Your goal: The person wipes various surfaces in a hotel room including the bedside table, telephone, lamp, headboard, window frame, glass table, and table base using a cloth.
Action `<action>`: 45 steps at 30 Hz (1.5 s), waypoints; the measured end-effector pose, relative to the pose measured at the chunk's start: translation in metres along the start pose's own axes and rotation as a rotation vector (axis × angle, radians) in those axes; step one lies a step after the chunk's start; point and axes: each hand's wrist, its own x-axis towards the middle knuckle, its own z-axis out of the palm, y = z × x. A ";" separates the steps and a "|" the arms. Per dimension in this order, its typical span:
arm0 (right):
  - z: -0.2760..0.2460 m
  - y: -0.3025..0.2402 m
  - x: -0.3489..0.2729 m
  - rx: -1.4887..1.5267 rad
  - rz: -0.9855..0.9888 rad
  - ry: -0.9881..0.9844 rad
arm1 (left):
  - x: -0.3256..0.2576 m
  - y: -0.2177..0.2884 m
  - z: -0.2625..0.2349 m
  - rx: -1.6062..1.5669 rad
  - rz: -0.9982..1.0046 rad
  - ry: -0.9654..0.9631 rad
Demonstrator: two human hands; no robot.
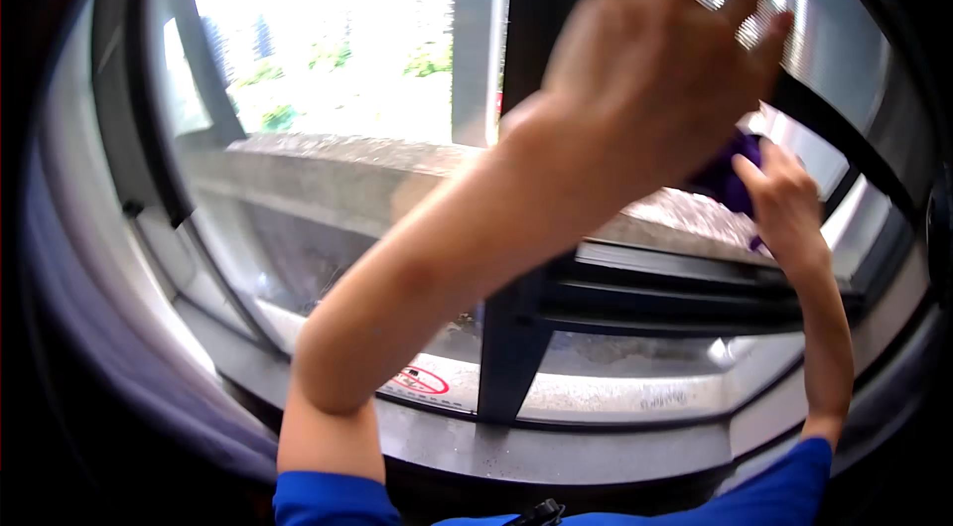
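My left arm crosses the view from lower left to upper right, and my left hand (660, 65) is raised with its fingers apart. It is close in front of a dark window frame and the upper right glass (849, 25); whether it touches them I cannot tell. Slightly blurred, it seems to hold nothing. Below and to the right, my right hand (784, 191) grips a purple cloth (735, 172) at the opening of the right window. Part of the cloth is hidden behind my left hand and wrist.
A dark vertical post (511, 357) and crossbar (675, 303) divide the window. On the left stands a large pane, with a concrete ledge (347, 179) and greenery beyond. A red oval sticker (422, 380) is on the lower glass. A grey sill (556, 452) runs along the bottom.
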 end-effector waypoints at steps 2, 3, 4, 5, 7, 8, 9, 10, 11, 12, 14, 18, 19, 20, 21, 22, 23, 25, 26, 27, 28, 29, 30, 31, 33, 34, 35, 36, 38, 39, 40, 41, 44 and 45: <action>-0.043 -0.011 -0.037 0.382 0.088 0.065 | -0.015 0.004 0.001 0.079 -0.006 -0.058; -0.081 -0.006 -0.068 0.592 0.063 0.089 | -0.017 0.006 -0.005 -0.016 -0.038 -0.029; -0.099 -0.006 -0.085 0.697 -0.042 0.031 | -0.022 0.008 -0.007 -0.087 -0.068 -0.033; -0.130 -0.005 -0.117 0.913 0.000 -0.030 | -0.031 0.009 -0.010 -0.082 -0.099 -0.016; -0.136 -0.028 -0.122 1.141 0.013 -0.191 | -0.049 0.028 -0.005 -0.211 -0.160 0.051; -0.129 -0.037 -0.124 1.238 0.002 -0.277 | -0.062 0.033 -0.015 -0.361 -0.187 -0.043; -0.127 -0.050 -0.129 1.305 0.022 -0.356 | -0.071 0.045 -0.011 -0.301 -0.181 -0.029; -0.117 -0.071 -0.133 1.402 0.017 -0.432 | -0.091 0.057 -0.019 -0.243 -0.162 -0.106; -0.106 -0.086 -0.137 1.455 0.061 -0.508 | -0.106 0.068 -0.009 -0.366 -0.188 -0.127; -0.094 -0.105 -0.144 1.532 0.064 -0.577 | -0.118 0.080 -0.011 -0.500 -0.234 -0.155; -0.070 -0.143 -0.155 1.672 0.103 -0.700 | -0.136 0.082 -0.021 -0.637 -0.272 -0.189; -0.035 -0.206 -0.184 1.889 0.146 -0.863 | -0.167 0.035 -0.126 -0.239 -0.484 -0.097; -0.029 -0.222 -0.190 1.926 0.163 -0.894 | -0.188 0.004 -0.157 -0.084 -0.582 -0.154; -0.025 -0.236 -0.198 1.935 0.200 -0.911 | -0.210 -0.027 -0.196 0.059 -0.723 -0.216; -0.018 -0.249 -0.202 1.944 0.225 -0.925 | -0.227 -0.051 -0.228 0.369 -0.891 -0.374; -0.008 -0.259 -0.210 1.940 0.242 -0.923 | -0.244 -0.063 -0.263 0.821 -0.952 -0.547; 0.002 -0.269 -0.217 1.954 0.251 -0.959 | -0.262 -0.075 -0.313 0.848 -0.941 -0.377; 0.011 -0.293 -0.216 1.971 0.257 -0.986 | -0.299 -0.087 -0.410 1.024 -0.760 -0.248; 0.009 -0.303 -0.213 1.945 0.204 -0.982 | -0.305 -0.095 -0.457 1.148 -0.654 -0.269; 0.007 -0.309 -0.211 1.910 0.153 -0.983 | -0.310 -0.103 -0.497 1.266 -0.553 -0.291; 0.003 -0.316 -0.208 1.893 0.114 -0.982 | -0.323 -0.119 -0.527 1.287 -0.637 -0.367; 0.002 -0.324 -0.206 1.870 0.049 -0.978 | -0.334 -0.138 -0.555 1.311 -0.719 -0.447; -0.001 -0.332 -0.200 1.859 -0.017 -0.970 | -0.339 -0.155 -0.580 1.307 -0.772 -0.513; -0.004 -0.343 -0.195 1.837 -0.076 -0.956 | -0.334 -0.168 -0.588 1.377 -1.015 -0.626; -0.006 -0.359 -0.184 1.760 -0.157 -0.929 | -0.327 -0.174 -0.548 1.537 -0.786 -0.621; -0.009 -0.366 -0.179 1.734 -0.195 -0.913 | -0.310 -0.168 -0.526 1.479 -0.584 -0.573; -0.012 -0.374 -0.175 1.716 -0.240 -0.899 | -0.293 -0.158 -0.508 1.422 -0.381 -0.528; -0.012 -0.381 -0.172 1.690 -0.269 -0.890 | -0.285 -0.149 -0.483 1.382 -0.391 -0.530; -0.011 -0.392 -0.171 1.651 -0.336 -0.905 | -0.278 -0.147 -0.452 1.277 -0.441 -0.612; -0.005 -0.397 -0.175 1.644 -0.328 -0.899 | -0.290 -0.154 -0.441 1.195 -0.494 -0.673; 0.000 -0.405 -0.178 1.633 -0.390 -0.897 | -0.305 -0.164 -0.434 1.136 -0.526 -0.783; 0.004 -0.410 -0.180 1.617 -0.448 -0.894 | -0.317 -0.177 -0.432 1.119 -0.561 -0.899; 0.021 -0.428 -0.211 1.599 -0.407 -0.942 | -0.342 -0.236 -0.527 1.323 -0.542 -0.894; 0.016 -0.428 -0.216 1.553 -0.372 -1.031 | -0.349 -0.249 -0.576 1.332 -0.597 -0.847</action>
